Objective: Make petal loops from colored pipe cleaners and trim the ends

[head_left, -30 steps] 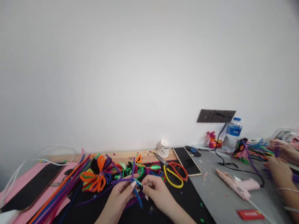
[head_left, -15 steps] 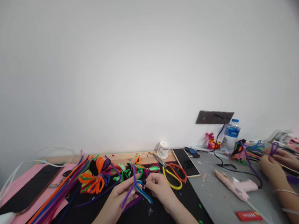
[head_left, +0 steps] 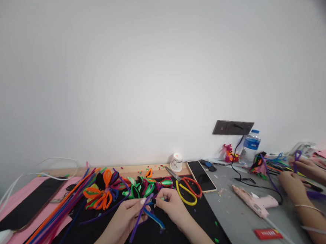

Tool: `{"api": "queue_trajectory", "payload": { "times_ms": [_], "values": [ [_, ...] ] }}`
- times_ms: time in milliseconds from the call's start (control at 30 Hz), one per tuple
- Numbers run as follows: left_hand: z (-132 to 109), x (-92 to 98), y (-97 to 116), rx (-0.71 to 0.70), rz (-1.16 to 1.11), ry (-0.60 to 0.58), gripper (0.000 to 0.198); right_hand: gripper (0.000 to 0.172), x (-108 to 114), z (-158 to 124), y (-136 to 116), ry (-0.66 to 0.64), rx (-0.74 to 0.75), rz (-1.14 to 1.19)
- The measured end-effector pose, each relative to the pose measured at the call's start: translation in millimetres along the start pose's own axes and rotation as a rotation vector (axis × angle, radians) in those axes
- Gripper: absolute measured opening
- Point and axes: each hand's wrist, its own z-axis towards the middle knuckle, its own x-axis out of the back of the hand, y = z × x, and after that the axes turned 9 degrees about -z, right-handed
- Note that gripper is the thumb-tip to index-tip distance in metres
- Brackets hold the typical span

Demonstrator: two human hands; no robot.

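Between my hands is a small piece of crossed pipe cleaners. A purple pipe cleaner (head_left: 136, 227) slants down from the fingers of my left hand (head_left: 130, 217), which are closed on it. The blue pipe cleaner (head_left: 155, 218) hangs below the crossing, and the fingertips of my right hand (head_left: 170, 204) pinch at its upper end. My fingers partly hide where the two join. Just beyond my hands lie green pipe-cleaner loops (head_left: 136, 189) and an orange looped pipe-cleaner flower (head_left: 106, 193). Scissors (head_left: 187, 191) with yellow and red handles rest right of my right hand.
A bundle of long pipe cleaners (head_left: 56, 215) and a dark phone (head_left: 29, 204) lie left. Behind the scissors are a white cup (head_left: 176, 162) and a phone (head_left: 202, 177). A glue gun (head_left: 256, 202), red box (head_left: 268, 234), bottle (head_left: 251, 147) and another person's hands (head_left: 294, 187) are right.
The purple pipe cleaner, upright above my fingers before, now tilts down to the left. My hands have shifted slightly, staying close together. The other person's hands have moved a little.
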Motion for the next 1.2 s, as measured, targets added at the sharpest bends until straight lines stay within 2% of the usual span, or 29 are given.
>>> {"api": "queue_trajectory", "payload": {
  "times_ms": [100,200,367,433,567,767,1033,1100,1200],
  "values": [
    [1,1.3,-2,0.001,0.047,0.039,0.02,0.018,0,0,1,0.028,0.007,-0.014],
    [3,3.3,-6,0.009,0.095,0.061,0.03,0.02,1,0,2,0.034,0.001,0.01],
    [9,8.4,-12,-0.044,0.435,-0.075,0.029,0.026,2,-2,3,0.014,0.024,0.104],
    [11,11.3,-14,-0.099,0.537,-0.087,0.032,0.029,1,-2,2,-0.016,0.017,0.141],
    [13,15.5,-14,-0.215,0.604,-0.001,0.036,0.031,2,-2,-1,-0.085,-0.002,0.215],
    [14,16.0,-11,-0.239,0.611,0.052,0.036,0.014,0,-2,-5,-0.028,0.018,0.132],
    [14,15.4,-11,-0.263,0.711,0.082,0.036,0.015,6,4,4,0.058,-0.001,0.02],
    [14,15.7,-9,-0.295,0.713,0.13,0.037,0.011,7,4,3,0.101,0.03,0.006],
    [15,17.7,-5,-0.363,0.683,0.24,0.037,0.006,2,-4,-3,0.218,0.183,-0.126]
  ]
}}
